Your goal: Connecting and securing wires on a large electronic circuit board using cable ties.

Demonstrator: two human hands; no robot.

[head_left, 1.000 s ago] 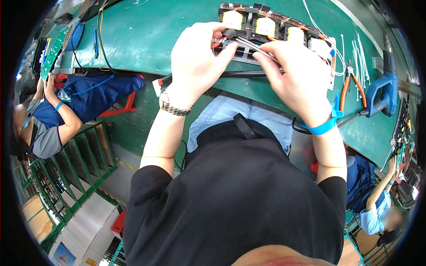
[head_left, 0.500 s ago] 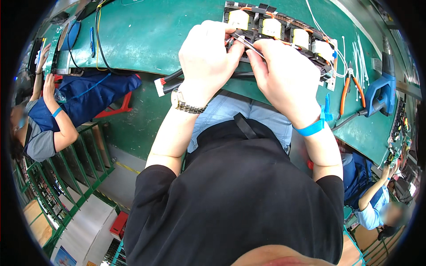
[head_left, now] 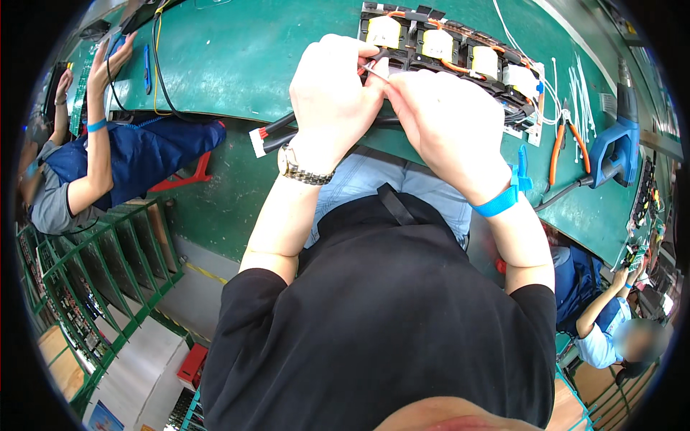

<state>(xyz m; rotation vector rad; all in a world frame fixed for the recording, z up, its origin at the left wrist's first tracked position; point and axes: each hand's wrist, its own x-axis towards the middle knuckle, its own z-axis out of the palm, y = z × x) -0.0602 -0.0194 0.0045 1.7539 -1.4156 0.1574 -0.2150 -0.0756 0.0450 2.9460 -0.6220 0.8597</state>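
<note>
Both my hands meet at the near edge of a long black assembly point(head_left: 410, 54) with several yellow-wrapped coils point(head_left: 437, 44) and orange wires. My left hand point(head_left: 334, 93) is closed, its thumb and fingertips pinching a short dark cable piece point(head_left: 383, 54). My right hand point(head_left: 449, 118) is closed too, its thumb and forefinger on a thin pale strip point(head_left: 374, 72) that reaches toward my left thumb. Whether the strip is a tie or a wire I cannot tell. Under my left wrist, black-sleeved cables point(head_left: 280, 141) end in a white connector point(head_left: 258, 143).
On the green bench point(head_left: 244, 65), orange-handled cutters point(head_left: 559, 147), white cable ties point(head_left: 583, 100) and a blue corded tool point(head_left: 619, 147) lie to the right. A blue pen-like tool point(head_left: 147, 68) lies left. Co-workers sit on both sides; a green rack point(head_left: 122, 266) stands lower left.
My right hand has shifted left, closer to my left fingertips. The strip between the hands now shows only a short length. The left co-worker's arm has risen.
</note>
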